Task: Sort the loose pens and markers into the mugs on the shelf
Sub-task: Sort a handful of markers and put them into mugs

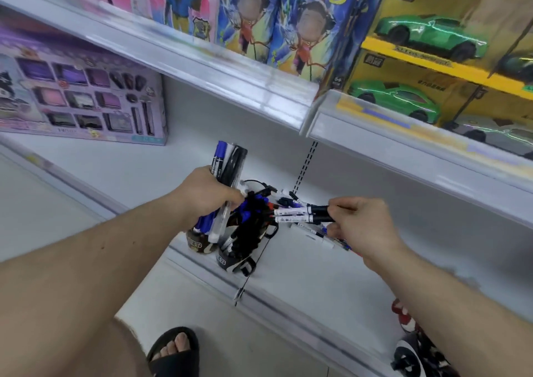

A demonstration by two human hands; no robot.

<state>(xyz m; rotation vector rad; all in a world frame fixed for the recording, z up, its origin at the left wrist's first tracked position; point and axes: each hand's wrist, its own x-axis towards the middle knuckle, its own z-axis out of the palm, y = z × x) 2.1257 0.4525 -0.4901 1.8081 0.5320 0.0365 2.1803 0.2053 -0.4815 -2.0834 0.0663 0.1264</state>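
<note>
Shelf: a white shop shelf [331,267] with a pale lip along its front edge, running from 9 o'clock down toward 5 o'clock; grey floor below.
Upper shelf: a second white shelf [202,59] crosses overhead, carrying boxed toys, with green toy cars [427,34] in yellow boxes at 2 o'clock.
Purple box: a purple set box [80,93] stands on the lower shelf at 10 o'clock.
Mugs: two dark mugs at centre, the left mug [199,242] and the right mug [233,258] just beside it, the right one crammed with blue, black and red capped pens.
Left hand: the left hand [207,194] grips a bundle of markers [227,163], their ends sticking up toward 12 o'clock, above the left mug.
Right hand: the right hand [360,220] pinches two white markers with black caps [300,215], lying level, tips toward the mugs.
Loose pens: a few loose pens [320,233] lie on the shelf under the right hand.
Hard to make out: motion blur smears the pens; how many sit in each mug cannot be told. The left mug is largely hidden by the bundle.
Cut off: a sandalled foot [176,350] at 6 o'clock; dark toys [415,350] at 5 o'clock.
</note>
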